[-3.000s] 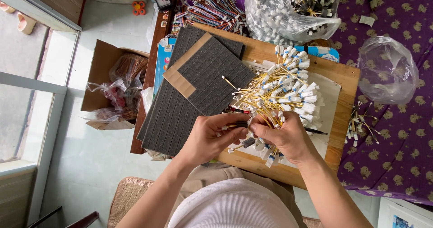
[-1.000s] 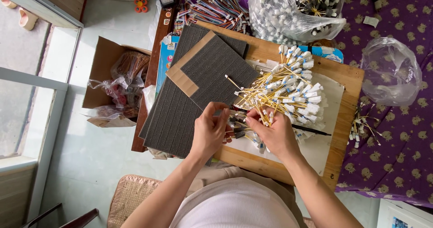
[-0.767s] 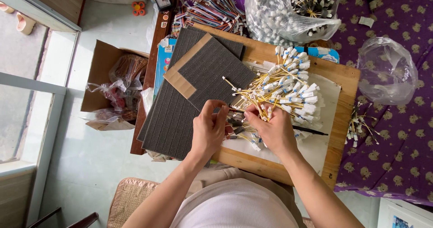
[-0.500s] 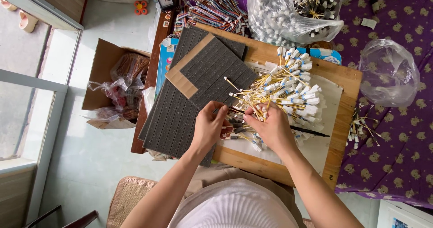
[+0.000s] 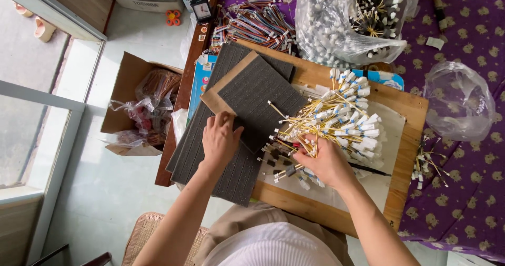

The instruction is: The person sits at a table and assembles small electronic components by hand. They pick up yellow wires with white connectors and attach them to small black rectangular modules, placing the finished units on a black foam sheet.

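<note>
The left hand (image 5: 221,139) lies flat, fingers spread and loose, on the stack of dark grey foam sheets (image 5: 247,95) that overhangs the left edge of the wooden board (image 5: 407,140); it grips nothing, only presses on the top sheet near its lower left corner. The right hand (image 5: 326,163) sits near the middle of the board, its fingers closed around the stems of a fanned bundle of thin yellow sticks with white and blue tips (image 5: 342,121), whose tipped ends splay up and right toward the far right part of the board. The two hands are apart, with a scatter of loose small dark and white pieces (image 5: 279,158) lying between them on the board, just beside the right hand's fingertips. A white sheet (image 5: 389,134) lies under the bundle. Past the board's far edge stands a clear plastic bag full of more tipped sticks (image 5: 342,19), and next to it a heap of coloured wires (image 5: 252,24). Off the right edge, on the purple patterned cloth (image 5: 463,192), rests a crumpled, near-empty clear bag (image 5: 460,100) and a few stray sticks (image 5: 428,163). On the floor to the left stands an open cardboard box (image 5: 134,108).
</note>
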